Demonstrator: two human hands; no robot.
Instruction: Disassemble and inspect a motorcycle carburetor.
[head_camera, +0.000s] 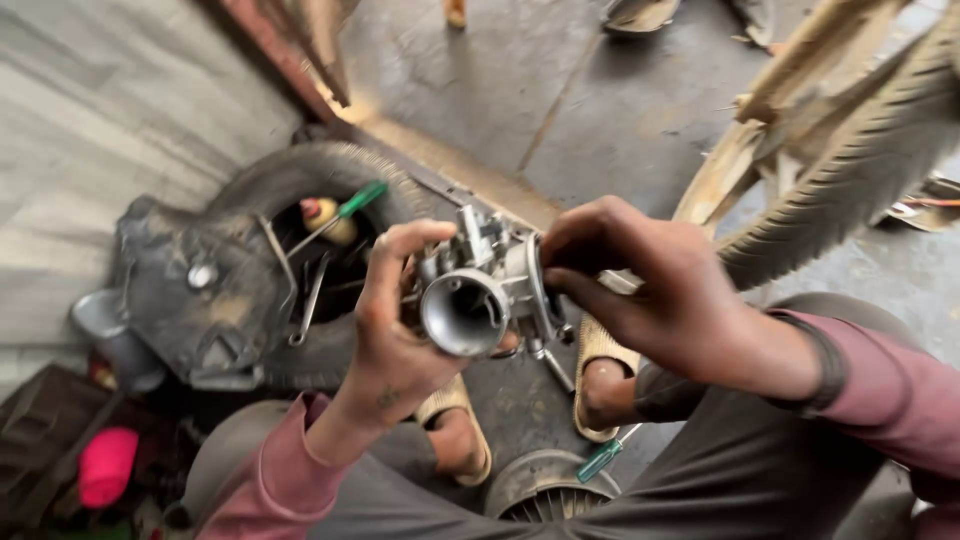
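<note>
Far left on the concrete floor (560, 100), a pink cloth (106, 465) sits in a dark crate, and beside it a worn tyre (330, 170) lies flat, stuffed with tools, a green-handled screwdriver (345, 208) poking up from its rim. Centre now: the left hand (395, 320) is up, fingers wrapped around the near side of a metal carburetor (485, 290), its round intake mouth facing the camera. The right hand (650, 290) grips the carburetor's other side, fingertips pinched on its body. It's held in the air above the sandalled feet. Below, a second green-handled screwdriver (600, 460) rests by a finned round cover (545, 490).
</note>
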